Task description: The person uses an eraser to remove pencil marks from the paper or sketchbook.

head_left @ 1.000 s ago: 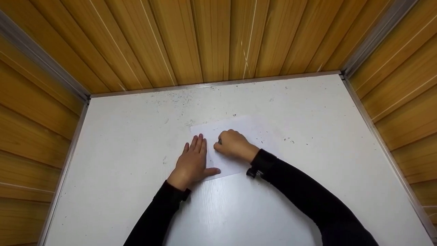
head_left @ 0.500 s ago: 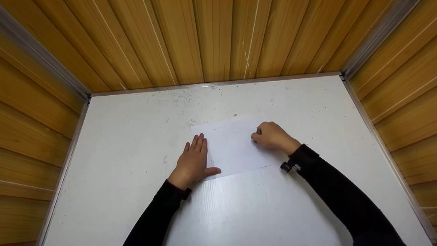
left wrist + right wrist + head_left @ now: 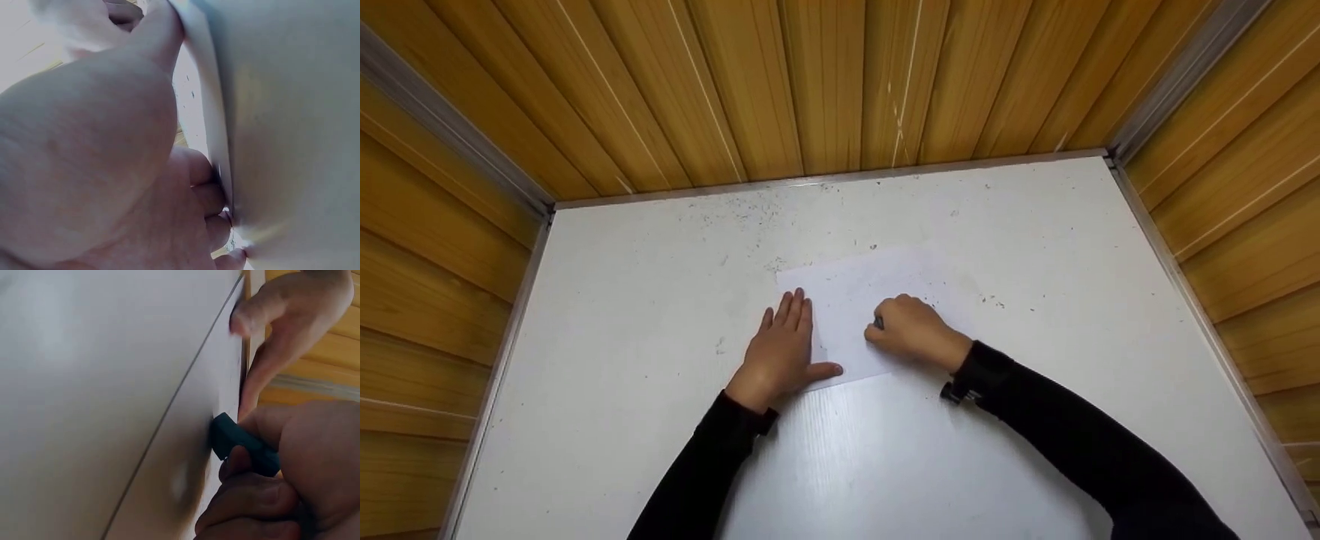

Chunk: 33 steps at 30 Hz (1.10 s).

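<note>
A sheet of white paper (image 3: pixel 847 296) lies on the white table, slightly turned. My left hand (image 3: pixel 777 352) rests flat on its left edge, fingers straight and the thumb spread along the near edge. Over the middle of the sheet, my right hand (image 3: pixel 913 330) grips a small dark green block, by its look an eraser (image 3: pixel 236 439), between thumb and curled fingers. Its end is against or just above the paper in the right wrist view. Most of the eraser is hidden inside the hand. In the left wrist view, the left palm (image 3: pixel 95 146) fills much of the picture.
Dark crumbs (image 3: pixel 750 210) are scattered over the far left of the white table (image 3: pixel 622 337), with a few more (image 3: pixel 994 301) right of the paper. Wood-patterned panels (image 3: pixel 832 90) with metal edging enclose the table at the back and both sides.
My right hand swept right across the sheet with the eraser, then came back left toward the middle. My left hand and the paper have stayed in place.
</note>
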Each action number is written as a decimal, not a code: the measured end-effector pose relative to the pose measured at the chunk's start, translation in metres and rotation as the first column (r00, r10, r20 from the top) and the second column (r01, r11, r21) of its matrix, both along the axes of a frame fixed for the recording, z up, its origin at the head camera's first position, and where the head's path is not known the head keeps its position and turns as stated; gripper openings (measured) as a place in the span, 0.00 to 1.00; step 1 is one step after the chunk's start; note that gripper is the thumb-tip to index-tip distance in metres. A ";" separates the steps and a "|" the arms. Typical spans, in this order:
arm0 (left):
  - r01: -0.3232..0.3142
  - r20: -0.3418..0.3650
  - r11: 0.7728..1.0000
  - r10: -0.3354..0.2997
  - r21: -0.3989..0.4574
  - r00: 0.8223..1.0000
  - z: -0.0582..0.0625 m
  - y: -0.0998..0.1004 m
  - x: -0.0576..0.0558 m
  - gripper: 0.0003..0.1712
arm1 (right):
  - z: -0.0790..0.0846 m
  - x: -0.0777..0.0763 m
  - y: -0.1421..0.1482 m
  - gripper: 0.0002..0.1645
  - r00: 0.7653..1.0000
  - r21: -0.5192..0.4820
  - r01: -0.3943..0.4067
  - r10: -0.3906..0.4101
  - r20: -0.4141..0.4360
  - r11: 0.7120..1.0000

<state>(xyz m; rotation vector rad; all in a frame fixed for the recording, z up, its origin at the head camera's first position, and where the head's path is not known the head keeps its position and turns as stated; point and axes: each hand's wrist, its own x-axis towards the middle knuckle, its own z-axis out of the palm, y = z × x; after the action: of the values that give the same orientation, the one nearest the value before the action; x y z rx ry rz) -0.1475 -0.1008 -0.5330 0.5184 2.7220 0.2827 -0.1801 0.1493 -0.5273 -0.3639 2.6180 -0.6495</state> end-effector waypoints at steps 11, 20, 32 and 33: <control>-0.011 0.012 1.000 0.011 0.013 1.000 0.000 -0.002 0.002 0.76 | 0.006 -0.004 0.064 0.26 0.996 0.033 0.086 -0.087 0.012 0.996; 0.001 -0.008 1.000 -0.001 -0.001 1.000 0.001 0.002 0.001 0.75 | 0.008 0.009 -0.010 0.25 0.996 -0.090 -0.085 0.085 0.003 0.992; -0.015 -0.007 1.000 0.015 0.003 1.000 0.003 0.003 0.001 0.75 | -0.002 0.003 0.031 0.24 1.000 -0.012 -0.007 0.007 -0.030 1.000; -0.017 -0.004 1.000 0.017 0.003 1.000 0.003 0.003 0.001 0.75 | -0.003 0.002 0.039 0.24 1.000 -0.012 0.007 -0.008 -0.022 1.000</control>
<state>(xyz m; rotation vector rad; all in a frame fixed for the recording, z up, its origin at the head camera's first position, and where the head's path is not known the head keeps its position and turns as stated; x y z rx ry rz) -0.1462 -0.0977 -0.5302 0.4975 2.7312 0.2905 -0.1781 0.1887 -0.5299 -0.3670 2.6380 -0.6681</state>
